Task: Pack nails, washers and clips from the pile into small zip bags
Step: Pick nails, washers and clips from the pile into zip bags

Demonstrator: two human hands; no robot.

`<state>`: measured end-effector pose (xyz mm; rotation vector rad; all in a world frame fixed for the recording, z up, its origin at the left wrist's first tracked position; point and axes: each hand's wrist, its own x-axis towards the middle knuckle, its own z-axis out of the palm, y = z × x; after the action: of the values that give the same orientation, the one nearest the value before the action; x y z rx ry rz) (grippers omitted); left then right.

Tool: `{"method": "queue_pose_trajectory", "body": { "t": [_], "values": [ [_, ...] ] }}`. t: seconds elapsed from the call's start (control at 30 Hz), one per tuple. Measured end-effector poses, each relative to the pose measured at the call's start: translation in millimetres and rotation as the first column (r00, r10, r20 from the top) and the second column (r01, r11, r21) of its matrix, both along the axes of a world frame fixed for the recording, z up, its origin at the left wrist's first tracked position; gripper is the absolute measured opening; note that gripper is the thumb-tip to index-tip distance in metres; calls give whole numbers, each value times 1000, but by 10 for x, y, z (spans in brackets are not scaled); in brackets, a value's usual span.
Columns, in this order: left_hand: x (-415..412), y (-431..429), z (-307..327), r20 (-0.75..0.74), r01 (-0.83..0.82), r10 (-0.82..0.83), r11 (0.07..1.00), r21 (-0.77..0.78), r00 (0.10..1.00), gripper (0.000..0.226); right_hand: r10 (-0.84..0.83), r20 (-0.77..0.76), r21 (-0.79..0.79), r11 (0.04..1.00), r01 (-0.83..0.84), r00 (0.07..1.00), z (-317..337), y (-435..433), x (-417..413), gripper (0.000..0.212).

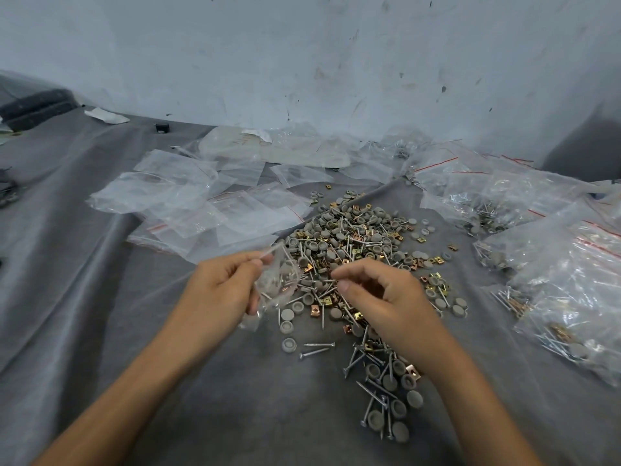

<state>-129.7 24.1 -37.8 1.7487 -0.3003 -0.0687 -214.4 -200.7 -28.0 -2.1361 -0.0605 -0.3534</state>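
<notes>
Left hand (218,290) is pinching a small clear plastic zip bag (280,284) with nails, grey washers and a copper clip inside, beside the mixed hardware pile (353,243); right hand (379,297) is curling over the pile, can't tell if it's gripping anything

Near-left tabletop (77,314) bare cloth, passage open. Pile (349,243) blocks centre. Empty bags (188,203) far left; filled bags (564,274) crowd right edge. Wall (336,62) closes far side.

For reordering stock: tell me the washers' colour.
The washers are grey; head view shows them best.
</notes>
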Motion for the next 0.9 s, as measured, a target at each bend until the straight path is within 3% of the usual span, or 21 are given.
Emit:
{"method": "queue_pose_trajectory", "body": {
  "t": [0.07,0.1,0.17,0.23,0.33,0.67,0.77,0.9],
  "values": [
    [-11,-7,-20,15,21,-21,1000,22,1000,28,35,-103,-161,986,-51,994,-2,-10,-10,6],
    [-22,-17,-22,27,29,-29,999,28,999,28,65,-183,-256,960,-112,981,-8,6,-20,12],
    [-43,-43,-28,31,44,-45,999,30,998,28,97,-308,-437,869,-231,947,-46,51,-35,26],
    [-53,-56,-39,19,55,-56,998,37,998,27,94,-321,-548,793,-266,942,-57,124,-35,22],
    [-64,-59,-38,7,57,-58,998,40,998,27,83,-280,-602,761,-243,956,-36,211,-41,13],
    [-72,-81,-43,21,52,-53,998,33,998,28,-64,-275,-795,576,-190,959,-79,481,-42,26],
    [-73,-71,-51,21,51,-51,998,32,998,29,-50,-249,-734,661,-155,967,-77,448,-62,17],
    [-85,-58,-45,30,60,-61,998,31,998,30,-67,-182,-469,883,-27,981,-32,291,-60,11]
  ]
}}
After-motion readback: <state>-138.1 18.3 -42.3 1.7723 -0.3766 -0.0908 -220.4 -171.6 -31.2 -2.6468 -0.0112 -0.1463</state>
